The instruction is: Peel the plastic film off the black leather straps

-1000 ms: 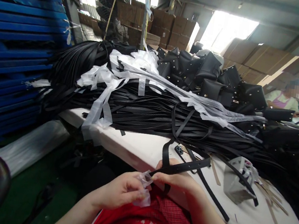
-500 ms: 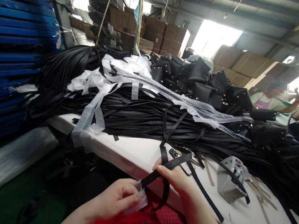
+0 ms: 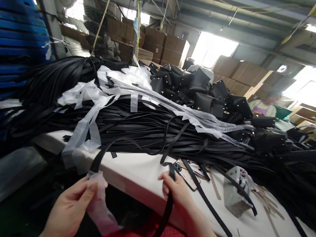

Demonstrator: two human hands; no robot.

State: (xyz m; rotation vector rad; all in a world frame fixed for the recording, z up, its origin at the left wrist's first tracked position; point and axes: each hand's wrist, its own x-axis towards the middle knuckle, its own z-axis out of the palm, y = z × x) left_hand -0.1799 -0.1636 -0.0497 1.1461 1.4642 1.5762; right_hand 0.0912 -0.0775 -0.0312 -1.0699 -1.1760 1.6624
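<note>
My left hand pinches a strip of thin translucent white wrapping together with the end of a black strap at the table's near edge. From there the strap arches up toward the pile of black straps. My right hand is closed around a black strap, which hangs down in front of the red clothing on my lap. Whether both hands hold the same strap, I cannot tell. A phone lies on the table just behind my right hand.
Long white wrapping strips drape over the straps. Black bags are heaped behind. At the right stand a small white container and loose brown strips. Blue stacked panels rise at left. A person is at the far right.
My left hand has moved left and up, away from my right hand, with the wrapping and strap end. The strap across my right hand now hangs down. The camera view has shifted slightly.
</note>
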